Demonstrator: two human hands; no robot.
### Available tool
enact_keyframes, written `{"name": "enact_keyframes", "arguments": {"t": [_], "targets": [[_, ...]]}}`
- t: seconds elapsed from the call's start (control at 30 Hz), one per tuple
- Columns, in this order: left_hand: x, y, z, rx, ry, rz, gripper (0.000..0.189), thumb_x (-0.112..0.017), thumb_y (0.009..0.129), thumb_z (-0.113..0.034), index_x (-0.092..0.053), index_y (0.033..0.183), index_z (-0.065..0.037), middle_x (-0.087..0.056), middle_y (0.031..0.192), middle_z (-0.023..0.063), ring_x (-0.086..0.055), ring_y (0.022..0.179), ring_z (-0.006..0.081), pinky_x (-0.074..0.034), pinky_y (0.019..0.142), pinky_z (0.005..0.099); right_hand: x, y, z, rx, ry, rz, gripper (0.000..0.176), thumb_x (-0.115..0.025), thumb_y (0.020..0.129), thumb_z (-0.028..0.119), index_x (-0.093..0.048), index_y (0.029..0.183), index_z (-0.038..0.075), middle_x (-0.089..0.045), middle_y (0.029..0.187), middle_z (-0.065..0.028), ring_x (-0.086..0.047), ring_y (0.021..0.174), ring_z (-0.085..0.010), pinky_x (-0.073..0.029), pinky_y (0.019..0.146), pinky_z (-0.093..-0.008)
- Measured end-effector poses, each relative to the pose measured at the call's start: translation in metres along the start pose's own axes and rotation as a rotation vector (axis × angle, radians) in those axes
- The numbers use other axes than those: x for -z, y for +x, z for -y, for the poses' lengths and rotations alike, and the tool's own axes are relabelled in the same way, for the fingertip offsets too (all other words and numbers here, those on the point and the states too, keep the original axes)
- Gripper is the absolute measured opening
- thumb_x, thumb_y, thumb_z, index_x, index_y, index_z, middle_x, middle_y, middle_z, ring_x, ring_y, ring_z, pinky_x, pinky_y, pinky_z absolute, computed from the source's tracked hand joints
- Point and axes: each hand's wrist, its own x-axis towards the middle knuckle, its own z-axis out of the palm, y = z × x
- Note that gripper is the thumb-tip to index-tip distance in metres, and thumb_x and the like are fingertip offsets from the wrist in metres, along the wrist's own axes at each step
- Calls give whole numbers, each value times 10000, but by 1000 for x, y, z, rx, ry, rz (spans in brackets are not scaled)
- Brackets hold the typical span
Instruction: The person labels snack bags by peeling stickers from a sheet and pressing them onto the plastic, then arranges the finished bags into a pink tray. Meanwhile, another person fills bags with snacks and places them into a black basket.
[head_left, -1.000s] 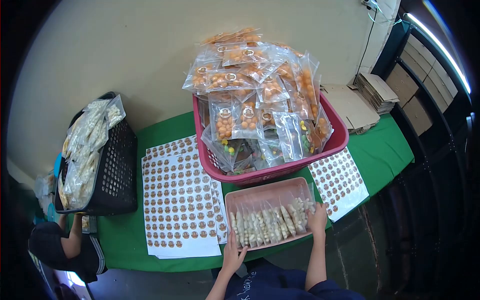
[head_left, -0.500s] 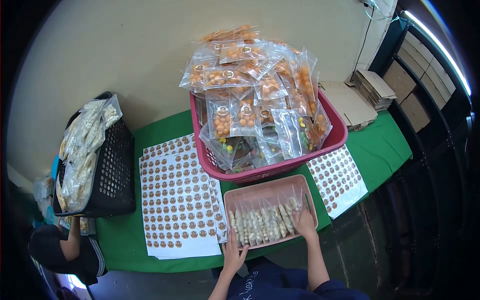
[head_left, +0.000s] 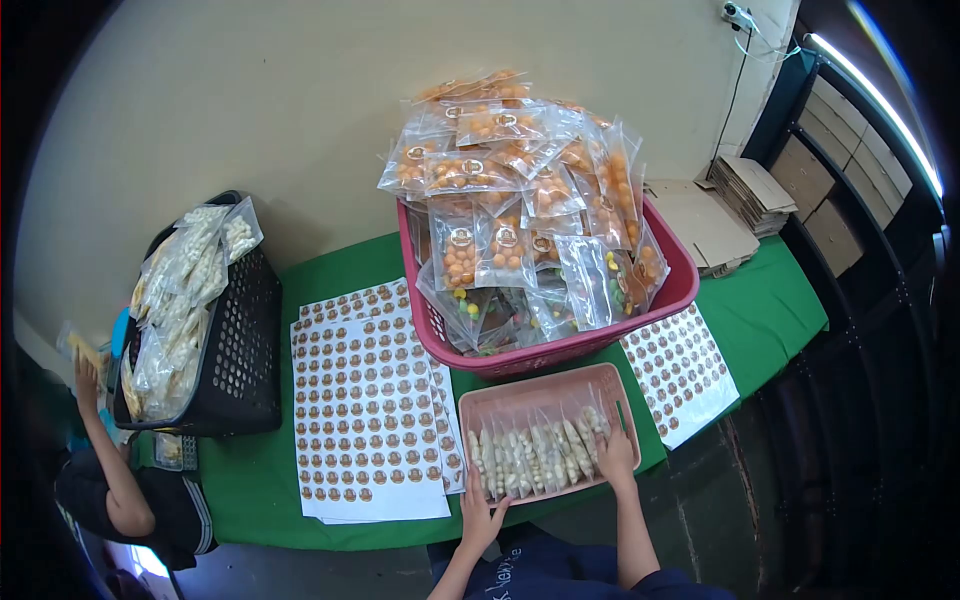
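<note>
A pink tray point(head_left: 530, 391) lies near the table's front edge, with a row of clear bags of pale pieces point(head_left: 535, 455) standing side by side in it. My left hand point(head_left: 481, 515) is at the tray's lower left corner, fingers spread, beside the leftmost bags. At the row's right end, my right hand point(head_left: 616, 455) reaches inside the tray with its fingers against the last bag; what the fingertips do there is partly hidden. Behind the tray stands a dark pink basket point(head_left: 672, 262) heaped with bags of orange balls point(head_left: 505, 245).
Sticker sheets point(head_left: 370, 420) lie on the green table point(head_left: 240, 500) left of the tray, another sheet point(head_left: 680, 370) to the right. A black basket point(head_left: 250, 340) holds bags of pale snacks. Folded cardboard point(head_left: 755, 195) sits at back right. A co-worker's arm point(head_left: 120, 480) is at far left.
The co-worker's hand has risen at the far left with a bag in it. The whole view has shifted slightly. My hands remain at the two ends of the row.
</note>
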Motion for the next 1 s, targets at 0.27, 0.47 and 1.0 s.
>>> {"name": "enact_keyframes", "arguments": {"t": [0.27,0.47,1.0], "targets": [[0,3,4,-87,-24,-41,789,-569,802,-341,-119,1336,25,-178,1366,215,-243,1241,358,-241,983,413,5,-1,-26,102,234,44,707,-636,678,116,-270,1265,-31,-445,1153,-259,-426,1098,-365,-344,920,-373],[1,2,4,-78,-9,-23,787,-577,799,-330,-125,1332,33,-188,1362,219,-247,1239,362,-247,981,413,12,-3,-14,102,358,89,803,-680,679,199,-213,1278,-60,-358,1235,-271,-364,1152,-376,-299,959,-383],[5,2,9,-136,8,1,767,-550,816,-351,-131,1322,44,-206,1347,256,-277,1217,392,-267,988,399,18,-9,28,-206,-203,-40,898,-767,565,334,-296,1234,-39,-341,1206,-207,-325,1121,-373,-315,914,-480]]}}
